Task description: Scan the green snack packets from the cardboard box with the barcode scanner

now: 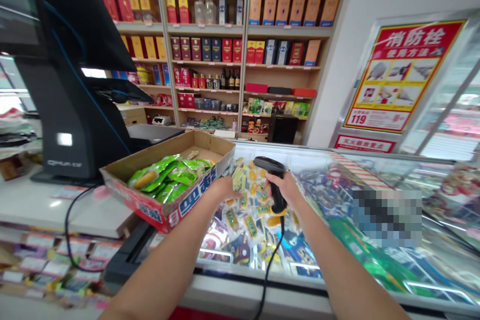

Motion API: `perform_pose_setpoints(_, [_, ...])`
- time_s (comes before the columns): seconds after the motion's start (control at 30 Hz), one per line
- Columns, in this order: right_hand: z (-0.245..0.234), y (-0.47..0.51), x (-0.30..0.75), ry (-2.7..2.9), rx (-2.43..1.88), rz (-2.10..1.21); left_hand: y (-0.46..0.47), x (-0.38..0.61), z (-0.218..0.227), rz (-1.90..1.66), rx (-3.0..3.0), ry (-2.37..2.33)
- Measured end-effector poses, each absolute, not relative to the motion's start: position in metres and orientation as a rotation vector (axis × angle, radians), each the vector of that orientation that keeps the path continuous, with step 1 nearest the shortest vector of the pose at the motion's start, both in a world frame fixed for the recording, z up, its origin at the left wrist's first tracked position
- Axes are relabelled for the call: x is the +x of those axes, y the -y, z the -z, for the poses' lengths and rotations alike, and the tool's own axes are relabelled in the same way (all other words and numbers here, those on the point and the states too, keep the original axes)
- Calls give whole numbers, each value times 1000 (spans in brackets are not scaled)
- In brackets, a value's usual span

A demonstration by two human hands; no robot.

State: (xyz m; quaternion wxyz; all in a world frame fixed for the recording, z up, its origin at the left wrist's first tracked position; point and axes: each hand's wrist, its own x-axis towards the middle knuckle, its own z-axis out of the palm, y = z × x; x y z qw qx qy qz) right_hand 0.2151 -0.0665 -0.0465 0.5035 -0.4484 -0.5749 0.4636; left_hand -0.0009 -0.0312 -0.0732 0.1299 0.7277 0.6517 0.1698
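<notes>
My right hand (284,188) is shut on a black corded handheld barcode scanner (275,180), its head tilted toward my left hand. My left hand (225,189) grips a small yellow-and-white snack packet (237,180), which is partly hidden by my fingers. Just left of that hand stands an open cardboard box (123,177) holding green foil snack packets (165,177). Below both hands, many small packets (243,230) lie heaped inside a glass-topped chest freezer (337,170). The scanner's black cable (273,265) hangs down past the freezer's front.
A black point-of-sale terminal (71,100) stands on the white counter (45,205) at left, with a thin black cable (67,230) hanging over its edge. Wooden shelves (210,55) of boxed liquor rise behind. A red-and-yellow fire hydrant instruction poster (403,75) hangs at right.
</notes>
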Motion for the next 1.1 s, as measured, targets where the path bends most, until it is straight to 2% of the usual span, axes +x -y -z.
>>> perform_pose_setpoints(0.1, [55, 65, 216, 1418, -1105, -1116, 29, 0, 78, -498, 2099, -1945])
perform_pose_setpoints(0.27, [55, 67, 213, 1459, -1122, -1115, 15, 0, 83, -932, 1904, -1869])
perform_pose_setpoints(0.4, [51, 69, 213, 1425, -1067, -1166, 12, -1, 78, -1205, 1405, -1250])
perform_pose_setpoints(0.53, [46, 73, 214, 1412, -1036, -1241, 21, 3, 72, -1274, 1111, -801])
perform_pose_setpoints(1.1, [45, 76, 217, 1609, -1105, -1313, 26, 9, 68, -1482, 955, -724])
